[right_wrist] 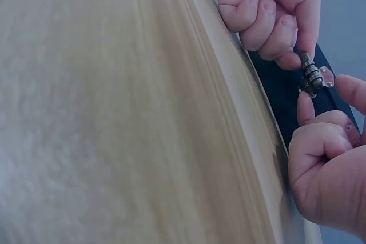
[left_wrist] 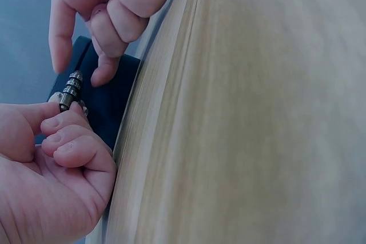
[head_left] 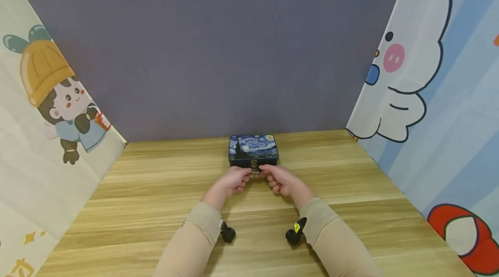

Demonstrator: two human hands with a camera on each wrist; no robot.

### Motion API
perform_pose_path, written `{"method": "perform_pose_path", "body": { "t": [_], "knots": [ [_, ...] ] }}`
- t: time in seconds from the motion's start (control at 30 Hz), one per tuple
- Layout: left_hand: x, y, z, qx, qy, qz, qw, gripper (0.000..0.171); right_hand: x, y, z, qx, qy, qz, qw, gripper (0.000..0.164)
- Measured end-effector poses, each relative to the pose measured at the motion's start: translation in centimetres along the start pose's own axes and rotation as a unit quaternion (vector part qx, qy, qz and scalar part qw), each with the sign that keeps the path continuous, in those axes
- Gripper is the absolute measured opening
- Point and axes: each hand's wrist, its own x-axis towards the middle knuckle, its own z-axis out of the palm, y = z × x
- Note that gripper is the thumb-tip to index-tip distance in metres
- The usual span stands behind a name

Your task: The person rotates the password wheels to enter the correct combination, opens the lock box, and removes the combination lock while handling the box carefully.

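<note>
A small dark tin box [head_left: 253, 147] with a swirling blue night-sky picture on its lid sits closed at the back of the table. On its front hangs a brass combination lock [left_wrist: 70, 88] with several number rings, by a metal clasp [right_wrist: 326, 77]. My left hand [head_left: 234, 178] pinches one end of this lock between thumb and forefinger, its other fingers curled in. From the other side comes my right hand [right_wrist: 329, 164]. Its thumb and forefinger are spread a little apart around the lock's free end, while the remaining fingers are folded.
The wood-grain table [head_left: 156, 190] runs back to a grey panel [head_left: 234, 52] right behind the box. Printed cartoon sheets stand along the left [head_left: 46, 138] and right [head_left: 460, 117] sides. A small black device [head_left: 228, 232] is worn at each sleeve cuff.
</note>
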Motion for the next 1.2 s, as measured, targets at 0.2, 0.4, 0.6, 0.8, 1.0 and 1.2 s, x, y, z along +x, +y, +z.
{"method": "perform_pose_path", "body": {
  "t": [0.2, 0.4, 0.6, 0.8, 1.0, 1.2],
  "knots": [
    [-0.2, 0.1, 0.1, -0.001, 0.000, -0.003, 1.0000, 0.027, -0.2, 0.0, -0.1, -0.003, 0.000, 0.000, 1.000, 0.041],
    [0.0, 0.0, 0.0, 0.002, -0.001, -0.002, 1.0000, 0.027, -0.1, 0.1, 0.1, -0.002, -0.002, -0.001, 1.000, 0.040],
    [0.2, -0.2, -0.1, -0.001, -0.002, 0.000, 1.0000, 0.026, 0.0, 0.1, 0.6, -0.001, -0.006, -0.001, 1.000, 0.031],
    [0.1, -0.2, -0.1, -0.006, -0.008, 0.003, 0.9999, 0.026, 0.2, 0.2, 1.2, -0.009, -0.004, -0.008, 1.000, 0.032],
    [0.1, -0.2, -0.1, -0.007, -0.010, 0.004, 0.9999, 0.026, 0.1, 0.2, 1.6, -0.007, -0.008, -0.012, 1.000, 0.029],
    [0.2, -0.3, -0.2, -0.001, -0.010, 0.011, 0.9999, 0.027, 0.1, 0.2, 1.9, -0.003, -0.011, -0.011, 1.000, 0.023]
  ]
}}
